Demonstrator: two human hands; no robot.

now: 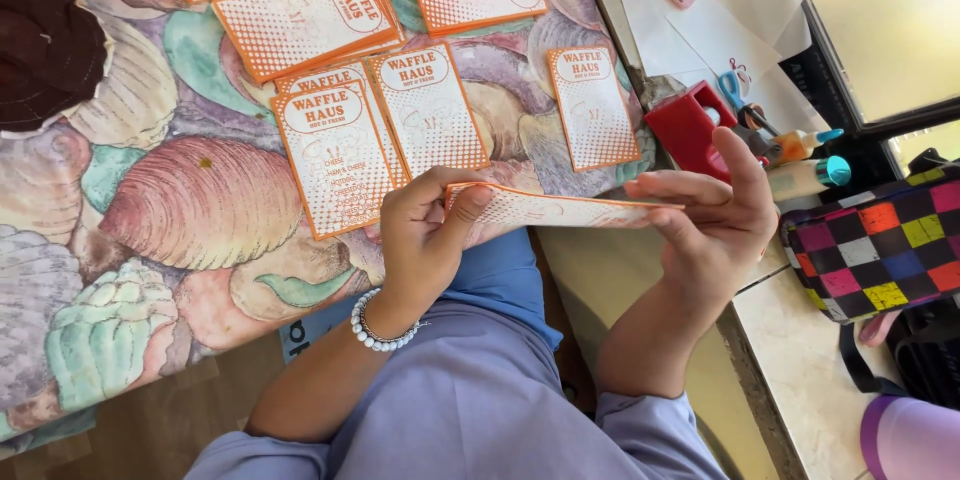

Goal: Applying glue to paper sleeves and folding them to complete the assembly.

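My left hand point(425, 235) and right hand point(715, 225) pinch opposite ends of a flat orange-bordered white dotted paper card point(560, 208), held edge-on, level, near the shell-patterned tablecloth point(190, 210).

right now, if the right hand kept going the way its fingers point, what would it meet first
The right hand points up and away over the card it holds; first in line looks like the red holder, though depth is unclear.

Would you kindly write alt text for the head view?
Two hands hold an orange and white card edge-on, the left hand at one end, the right hand at the other. More such cards lie on a seashell-patterned tablecloth.
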